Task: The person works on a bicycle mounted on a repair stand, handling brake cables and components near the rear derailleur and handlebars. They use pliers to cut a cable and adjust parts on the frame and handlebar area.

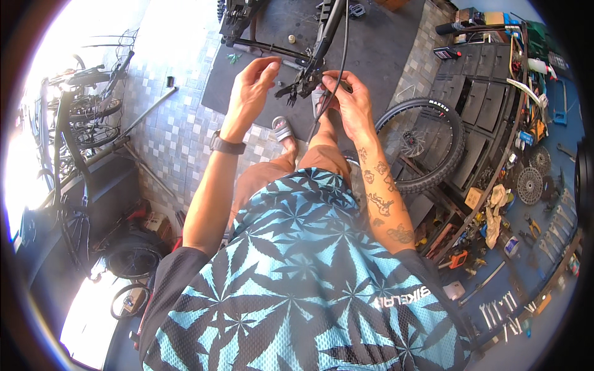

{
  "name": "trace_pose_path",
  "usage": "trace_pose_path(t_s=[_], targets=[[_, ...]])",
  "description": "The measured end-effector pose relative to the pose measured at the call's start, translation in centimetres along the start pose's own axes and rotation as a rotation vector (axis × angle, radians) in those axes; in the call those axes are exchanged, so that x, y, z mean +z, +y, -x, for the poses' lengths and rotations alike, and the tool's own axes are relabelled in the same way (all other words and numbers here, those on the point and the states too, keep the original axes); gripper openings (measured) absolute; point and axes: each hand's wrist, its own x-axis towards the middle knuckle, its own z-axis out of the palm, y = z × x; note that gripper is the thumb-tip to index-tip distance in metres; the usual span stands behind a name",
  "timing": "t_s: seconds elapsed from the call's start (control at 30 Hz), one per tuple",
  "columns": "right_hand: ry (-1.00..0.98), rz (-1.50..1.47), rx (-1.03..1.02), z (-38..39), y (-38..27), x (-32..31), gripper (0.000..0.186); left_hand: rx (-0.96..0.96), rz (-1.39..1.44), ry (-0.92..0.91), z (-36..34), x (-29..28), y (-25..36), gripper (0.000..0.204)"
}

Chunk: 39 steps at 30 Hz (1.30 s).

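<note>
A dark bicycle frame (pixel 328 34) stands at the top of the view, its lower end (pixel 301 81) with small black fittings hanging between my hands. My left hand (pixel 252 83) is raised just left of that end, its fingers curled and the thumb close to the index finger. Whether anything small sits between those fingertips cannot be made out. On the other side, my right hand (pixel 351 102) pinches at a black cable (pixel 344 46) that runs down along the frame. Its fingertips are close to the frame's end.
A dark mat (pixel 383 55) lies under the bicycle, bearing a small pale round piece (pixel 291 39). To the right are a knobby-tyred wheel (pixel 455 145), black drawers (pixel 489 102) and a blue tool board (pixel 526 260) with several wrenches. Bicycles (pixel 86 111) stand at left.
</note>
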Motion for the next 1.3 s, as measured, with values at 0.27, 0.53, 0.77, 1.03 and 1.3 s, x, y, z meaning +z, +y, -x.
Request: trace_pose_path(t_s=[0.27, 0.53, 0.77, 1.03, 1.3], targets=[[0.065, -0.041, -0.039, 0.6, 0.2, -0.4, 0.028, 0.056, -0.023, -0.137, -0.6, 2.7, -0.4, 0.035], [-0.121, -0.103, 0.246, -1.0, -1.2, -2.6, 0.025, 0.129, -0.094, -0.125, -0.3, 3.4, -0.9, 0.031], [-0.085, 0.079, 0.046, -0.6, -1.3, -2.3, 0.027, 0.130, -0.073, -0.118, -0.9, 3.7, -1.0, 0.030], [0.278, -0.276, 0.093, 0.4, 1.2, 1.0, 0.032, 0.191, -0.098, -0.118, -1.2, 5.2, -0.6, 0.039], [0.426, 0.398, -0.295, 1.4, 5.3, 3.1, 0.057, -0.044, -0.244, -0.167, -3.4, 6.5, 0.0, 0.066]])
